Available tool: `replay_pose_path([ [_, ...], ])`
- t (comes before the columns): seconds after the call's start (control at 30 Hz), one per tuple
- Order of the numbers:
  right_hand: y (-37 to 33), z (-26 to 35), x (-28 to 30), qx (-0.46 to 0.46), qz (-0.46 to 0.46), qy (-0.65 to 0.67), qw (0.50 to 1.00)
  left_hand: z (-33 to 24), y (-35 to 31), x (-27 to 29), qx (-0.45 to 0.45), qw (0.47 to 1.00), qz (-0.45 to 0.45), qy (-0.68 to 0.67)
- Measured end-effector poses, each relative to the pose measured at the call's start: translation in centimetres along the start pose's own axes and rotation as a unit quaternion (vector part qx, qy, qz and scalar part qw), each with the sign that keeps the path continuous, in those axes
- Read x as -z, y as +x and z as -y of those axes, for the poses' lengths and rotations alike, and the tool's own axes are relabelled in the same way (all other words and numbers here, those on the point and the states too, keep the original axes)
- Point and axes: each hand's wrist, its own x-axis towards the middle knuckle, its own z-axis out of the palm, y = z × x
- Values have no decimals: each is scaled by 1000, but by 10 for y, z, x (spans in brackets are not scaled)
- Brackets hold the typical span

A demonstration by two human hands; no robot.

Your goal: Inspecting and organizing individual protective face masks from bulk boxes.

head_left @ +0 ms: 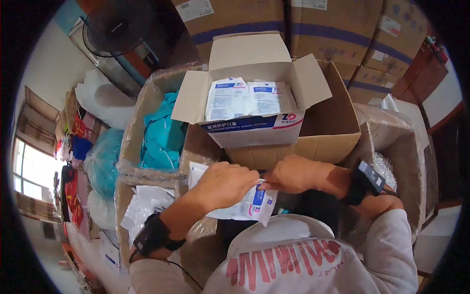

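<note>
A flat white printed packet (237, 211) with a blue label hangs in front of my body, below the open box. My left hand (226, 182) is closed on its upper edge, fingers curled and knuckles up. Close beside it, my right hand (293, 174) pinches the same edge near its corner. The fingertips of both hands nearly meet there. Just beyond my hands stands an open white-and-blue carton (257, 132), its flaps spread. Two stacks of similar white packets (229, 99) fill it.
A larger brown carton (338, 105) lies under the white one. To the left are bins with teal packets (164, 132) and white packets (147, 206). A plastic-lined carton (396, 142) stands at right. Stacked brown boxes (333, 29) and a fan (117, 27) are behind.
</note>
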Motion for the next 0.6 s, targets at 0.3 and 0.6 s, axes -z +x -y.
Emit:
replay_pose_path([
  [0.3,5,6,-29,190,-132,-139,963,40,-17,-112,153,859,-110,-476],
  [0.6,-24,42,-28,211,-193,-75,955,128,-33,-150,264,819,-362,-359],
])
